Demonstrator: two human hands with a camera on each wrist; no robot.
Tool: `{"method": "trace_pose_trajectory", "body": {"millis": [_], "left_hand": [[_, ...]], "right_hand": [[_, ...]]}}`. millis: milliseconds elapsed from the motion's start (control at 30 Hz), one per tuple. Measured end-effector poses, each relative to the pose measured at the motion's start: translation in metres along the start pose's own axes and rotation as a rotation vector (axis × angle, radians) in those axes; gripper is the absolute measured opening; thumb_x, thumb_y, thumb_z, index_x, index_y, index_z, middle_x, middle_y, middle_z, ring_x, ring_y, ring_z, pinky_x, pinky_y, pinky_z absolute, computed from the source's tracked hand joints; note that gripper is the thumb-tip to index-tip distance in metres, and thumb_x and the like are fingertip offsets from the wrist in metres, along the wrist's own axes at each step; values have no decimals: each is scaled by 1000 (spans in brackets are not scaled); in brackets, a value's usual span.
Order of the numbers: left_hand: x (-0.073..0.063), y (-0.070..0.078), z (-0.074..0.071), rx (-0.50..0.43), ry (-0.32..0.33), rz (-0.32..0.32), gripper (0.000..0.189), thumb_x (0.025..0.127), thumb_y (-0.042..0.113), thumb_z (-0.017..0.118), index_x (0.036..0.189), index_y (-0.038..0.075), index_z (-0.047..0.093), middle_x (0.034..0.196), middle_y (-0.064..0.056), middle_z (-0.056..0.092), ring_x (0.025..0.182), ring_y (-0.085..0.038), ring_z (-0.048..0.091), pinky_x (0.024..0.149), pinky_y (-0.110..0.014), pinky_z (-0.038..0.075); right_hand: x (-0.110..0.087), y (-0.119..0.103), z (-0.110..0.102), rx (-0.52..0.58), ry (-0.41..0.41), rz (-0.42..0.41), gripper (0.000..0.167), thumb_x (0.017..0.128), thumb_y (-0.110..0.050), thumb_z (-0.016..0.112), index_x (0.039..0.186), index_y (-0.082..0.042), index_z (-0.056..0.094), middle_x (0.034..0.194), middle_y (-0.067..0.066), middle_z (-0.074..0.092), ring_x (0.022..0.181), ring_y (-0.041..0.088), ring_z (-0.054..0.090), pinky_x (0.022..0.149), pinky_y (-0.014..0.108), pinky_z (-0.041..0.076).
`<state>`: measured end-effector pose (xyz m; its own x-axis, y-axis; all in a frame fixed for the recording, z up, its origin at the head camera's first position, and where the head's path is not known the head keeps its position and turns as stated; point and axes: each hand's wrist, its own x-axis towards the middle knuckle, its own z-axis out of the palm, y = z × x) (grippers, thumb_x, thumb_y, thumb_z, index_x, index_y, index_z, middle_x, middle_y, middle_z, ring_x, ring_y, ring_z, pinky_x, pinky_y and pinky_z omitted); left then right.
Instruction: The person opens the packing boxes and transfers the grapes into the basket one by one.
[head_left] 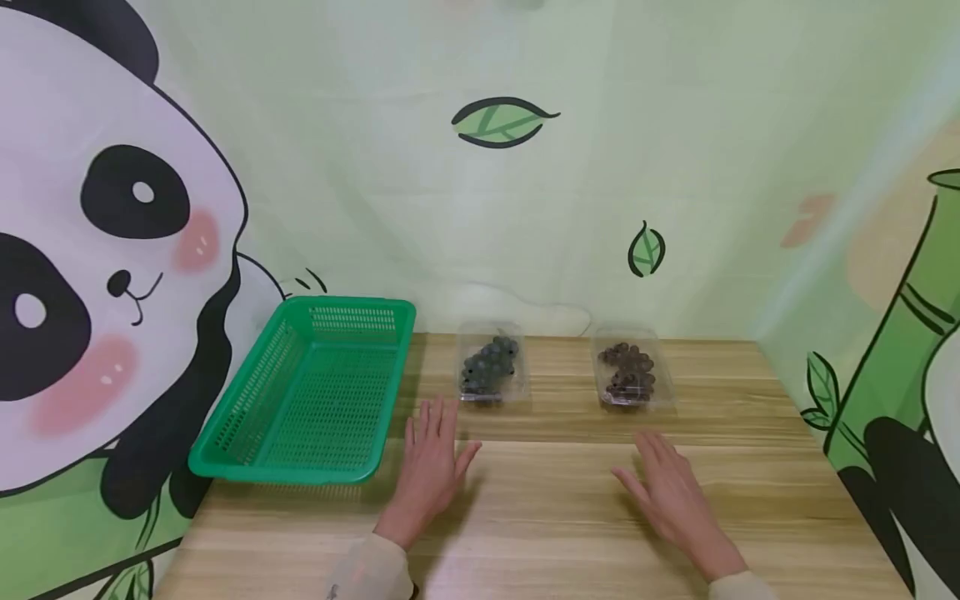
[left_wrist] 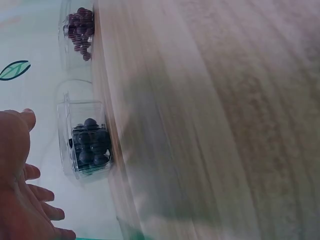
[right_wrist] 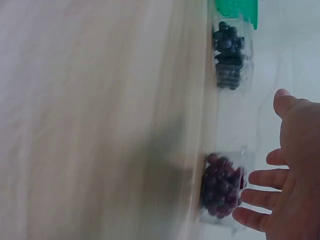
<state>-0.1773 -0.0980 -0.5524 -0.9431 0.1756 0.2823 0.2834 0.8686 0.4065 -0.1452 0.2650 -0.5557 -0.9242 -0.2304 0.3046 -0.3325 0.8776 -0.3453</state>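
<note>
My left hand (head_left: 431, 467) hovers over the table between a green basket and a clear plastic box (head_left: 517, 379) of dark blue-black grapes (head_left: 489, 367). Its fingers are straight, thumb spread, holding nothing. Farther right, my right hand (head_left: 671, 496) is held the same way, in front of a second clear box (head_left: 663, 392) with reddish-purple grapes (head_left: 628, 371). Both boxes stand side by side near the table's back edge. In the left wrist view the dark grapes (left_wrist: 90, 145) show through the box wall; in the right wrist view the fingertips overlap the box of reddish grapes (right_wrist: 220, 185).
The green slatted basket (head_left: 378, 400) stands at the left of the wooden table (head_left: 540, 517), with nothing inside. Behind the table hangs a pale green cloth backdrop (head_left: 375, 167) printed with pandas, leaves and bamboo.
</note>
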Motion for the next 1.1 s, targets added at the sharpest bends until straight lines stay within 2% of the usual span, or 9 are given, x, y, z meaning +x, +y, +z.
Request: {"method": "trace_pose_trajectory", "body": {"millis": [233,500,600,833,967,1100], "left_hand": [[7,3,-2,-48,3,-40,73,103,41,62,157,1,34,163,-29,28,150,-49,23,118,-68,21],[16,4,-2,-123,1,-104,67,105,41,59,154,-1,37,160,-28,33,147,-45,34,117,-67,25],[19,3,-2,-200,-12,-155,67,106,40,58,155,-2,37,160,-28,33,146,-46,34,117,-65,27],[28,5,0,-388,3,-240,68,106,38,60,156,-1,37,159,-26,36,145,-45,37,115,-60,33],[33,8,2,-481,17,-304,66,106,35,60,155,-3,36,156,-27,40,144,-43,39,114,-58,36],[40,8,3,-537,31,-365,66,106,35,59,155,-3,37,154,-28,41,140,-43,43,111,-59,39]], "right_hand": [[17,-18,4,61,-23,45,62,104,-33,63,144,11,48,143,35,51,133,53,47,110,67,35],[36,-38,9,119,-70,121,64,106,-42,57,145,9,49,144,33,51,133,52,48,111,65,36],[44,-45,12,140,-70,128,62,107,-41,57,144,8,51,144,32,53,133,51,49,109,65,38],[66,-58,12,217,-71,154,60,108,-44,52,144,4,54,137,24,60,108,37,68,92,59,53],[77,-66,13,288,-101,187,59,108,-47,50,144,-1,55,134,18,63,108,32,67,88,54,55],[88,-72,17,349,-110,207,57,108,-47,50,145,-4,56,134,15,64,110,31,67,90,52,55]]}}
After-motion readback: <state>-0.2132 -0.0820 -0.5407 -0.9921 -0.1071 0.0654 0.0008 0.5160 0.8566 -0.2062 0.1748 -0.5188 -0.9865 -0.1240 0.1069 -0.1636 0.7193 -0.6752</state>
